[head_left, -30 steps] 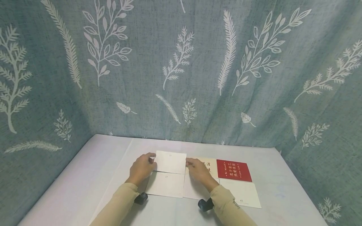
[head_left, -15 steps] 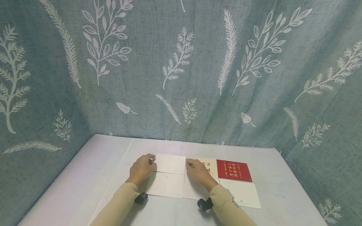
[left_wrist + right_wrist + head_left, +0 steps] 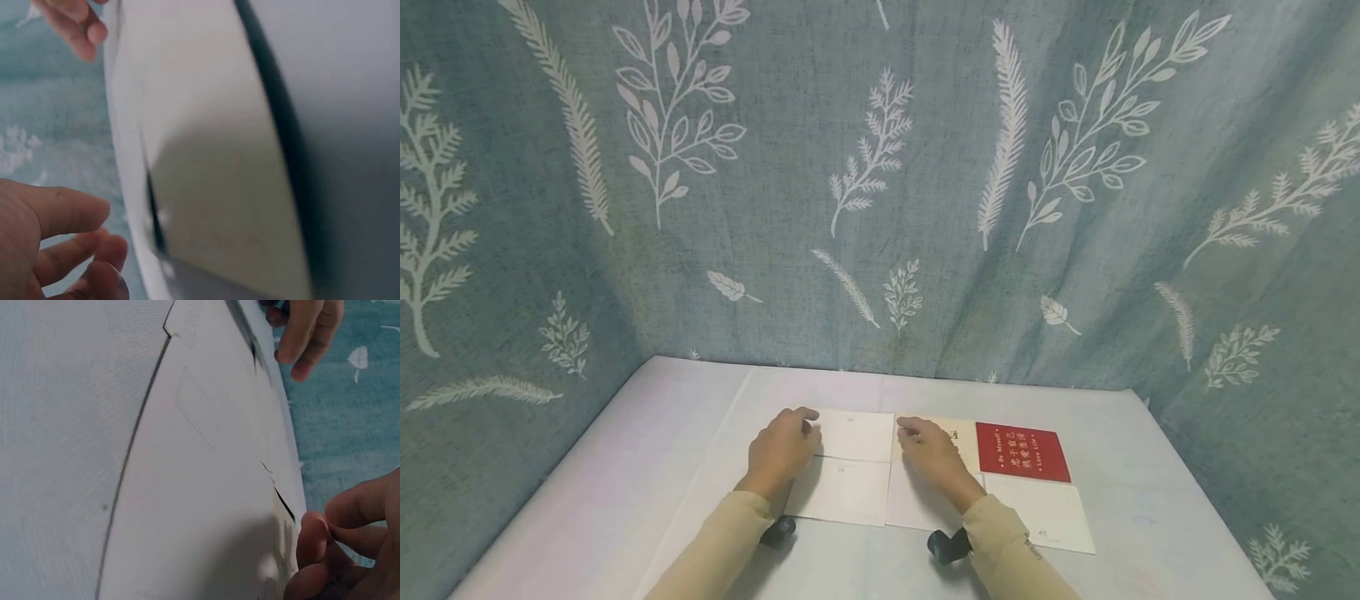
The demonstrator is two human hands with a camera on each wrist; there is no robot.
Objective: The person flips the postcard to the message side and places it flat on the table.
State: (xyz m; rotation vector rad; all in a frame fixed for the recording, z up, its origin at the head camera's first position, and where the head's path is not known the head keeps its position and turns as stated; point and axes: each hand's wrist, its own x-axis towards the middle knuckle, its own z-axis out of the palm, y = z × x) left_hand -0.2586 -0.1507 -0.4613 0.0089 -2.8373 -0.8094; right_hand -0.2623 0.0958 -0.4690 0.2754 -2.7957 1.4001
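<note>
Your loosely curled left hand [image 3: 781,450] and right hand [image 3: 936,454] held nothing, flanking the far-left white card [image 3: 855,437]; its long axis ran left to right between them.

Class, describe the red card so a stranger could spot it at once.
On the white table, find the cards laid in two rows. Go to the far row's right end, beside the cream card. The red card there, with pale lettering, alone has that colour.
</note>
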